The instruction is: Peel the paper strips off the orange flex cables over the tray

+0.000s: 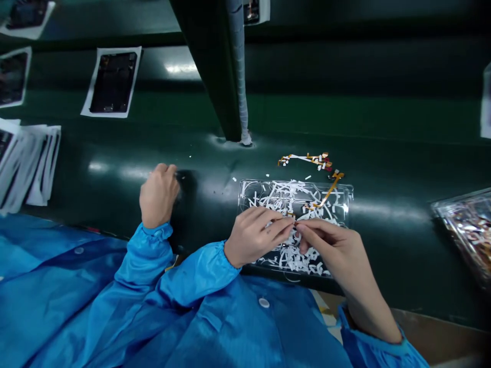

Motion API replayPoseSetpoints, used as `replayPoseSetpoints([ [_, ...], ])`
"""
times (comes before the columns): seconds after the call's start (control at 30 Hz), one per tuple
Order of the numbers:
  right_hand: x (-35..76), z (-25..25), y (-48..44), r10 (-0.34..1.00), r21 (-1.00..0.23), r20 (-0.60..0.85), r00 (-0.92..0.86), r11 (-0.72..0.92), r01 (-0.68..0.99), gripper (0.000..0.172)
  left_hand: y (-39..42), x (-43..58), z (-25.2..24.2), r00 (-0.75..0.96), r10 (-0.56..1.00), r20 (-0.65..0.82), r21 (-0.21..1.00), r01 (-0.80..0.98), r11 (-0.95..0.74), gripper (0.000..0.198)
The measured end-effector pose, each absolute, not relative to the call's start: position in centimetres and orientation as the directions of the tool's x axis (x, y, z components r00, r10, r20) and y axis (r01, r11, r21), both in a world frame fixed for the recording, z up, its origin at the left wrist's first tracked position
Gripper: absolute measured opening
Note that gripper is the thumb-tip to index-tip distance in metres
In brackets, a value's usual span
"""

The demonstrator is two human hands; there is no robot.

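Observation:
My left hand (256, 234) and my right hand (330, 244) meet fingertip to fingertip over a clear plastic tray (345, 197) filled with several white paper scraps. Both hands are closed in a pinch on the near end of a thin orange flex strip (326, 194), which runs up and to the right across the tray. More orange flex strips with white backing (307, 159) lie on the dark green surface just behind the tray. Both my sleeves are bright blue.
Another person's hand (158, 193) in a blue sleeve rests closed on the green surface to my left. Dark panels on white sheets (113, 82) lie at the far left, beside a stack of sheets (30, 163). A wrapped post (240, 76) stands behind. Another clear tray (466, 230) sits at right.

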State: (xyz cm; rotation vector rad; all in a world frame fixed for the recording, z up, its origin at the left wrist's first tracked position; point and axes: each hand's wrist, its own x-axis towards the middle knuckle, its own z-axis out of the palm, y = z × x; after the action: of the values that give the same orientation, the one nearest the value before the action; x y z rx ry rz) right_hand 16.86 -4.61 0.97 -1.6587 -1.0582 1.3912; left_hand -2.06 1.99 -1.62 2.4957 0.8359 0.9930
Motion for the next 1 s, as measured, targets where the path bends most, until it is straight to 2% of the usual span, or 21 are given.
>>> replayPoseSetpoints([
  [0.2,16.7,1.2,-4.1,0.941,-0.919,-0.336,0.042,-0.338,0.203,0.026,1.7,-1.5,-1.4,0.580,0.629,0.518,0.409,0.478,-0.777,0.007],
  [0.33,17.8,1.1,-3.9,0.953,-0.904,-0.302,0.003,-0.288,0.317,0.026,1.4,-1.1,-1.5,0.543,0.651,0.530,0.362,0.550,-0.753,0.008],
  [0.43,19.0,0.6,-4.3,0.949,-0.869,-0.315,0.021,-0.298,0.394,0.025,0.9,-1.2,-1.7,0.485,0.749,0.451,0.490,0.567,-0.662,0.008],
  [0.53,19.7,0.2,-4.9,0.941,-0.864,-0.338,0.009,-0.313,0.394,0.026,0.3,-1.2,-1.5,0.437,0.877,0.201,0.767,0.487,-0.418,0.029],
  [0.6,19.7,0.1,-5.1,0.944,-0.875,-0.331,-0.004,-0.305,0.376,0.026,0.2,-0.9,-1.1,0.450,0.892,0.043,0.881,0.404,-0.246,0.040],
  [0.73,19.5,0.1,-5.1,0.952,-0.891,-0.306,-0.014,-0.282,0.357,0.028,0.7,-0.2,-0.3,0.404,0.915,0.024,0.943,0.293,-0.155,0.016],
  [1.0,19.7,0.1,-5.3,0.951,-0.898,-0.302,-0.063,-0.261,0.355,0.026,2.7,-1.6,0.2,0.284,0.946,0.153,0.928,0.288,-0.236,0.014],
])
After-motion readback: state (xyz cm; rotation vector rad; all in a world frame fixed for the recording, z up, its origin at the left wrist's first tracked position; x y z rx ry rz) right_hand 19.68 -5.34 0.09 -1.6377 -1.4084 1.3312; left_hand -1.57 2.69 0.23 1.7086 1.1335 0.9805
